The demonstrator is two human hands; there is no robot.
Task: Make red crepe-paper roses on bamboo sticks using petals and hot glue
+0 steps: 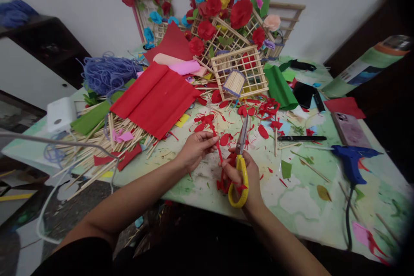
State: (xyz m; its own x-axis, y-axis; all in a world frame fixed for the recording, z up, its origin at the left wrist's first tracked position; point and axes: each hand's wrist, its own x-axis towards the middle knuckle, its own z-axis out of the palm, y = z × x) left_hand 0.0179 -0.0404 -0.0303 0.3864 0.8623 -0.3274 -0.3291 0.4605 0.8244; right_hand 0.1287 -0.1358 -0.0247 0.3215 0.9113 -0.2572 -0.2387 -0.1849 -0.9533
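Observation:
My left hand [199, 148] pinches a thin strip of red crepe paper [220, 154] that stretches toward my right hand. My right hand [244, 174] is closed around yellow-handled scissors [241, 138], whose blades point away from me, and its fingertips also grip the paper's lower end. More red paper hangs by the scissor handles. Just beyond my hands lie cut red petals [263, 131] and curly red scraps [268, 107]. A large red crepe sheet [158, 99] rests on a heap of thin wooden sticks [93, 151] to the left.
Stick lattices [239, 71] with paper flowers [213, 5] lean against the back wall. Blue yarn [108, 73] is piled at the left behind a white box [61, 114]. On the right are a blue glue gun [352, 161], a black pen [302, 138], a phone [351, 129] and a green bottle [365, 67].

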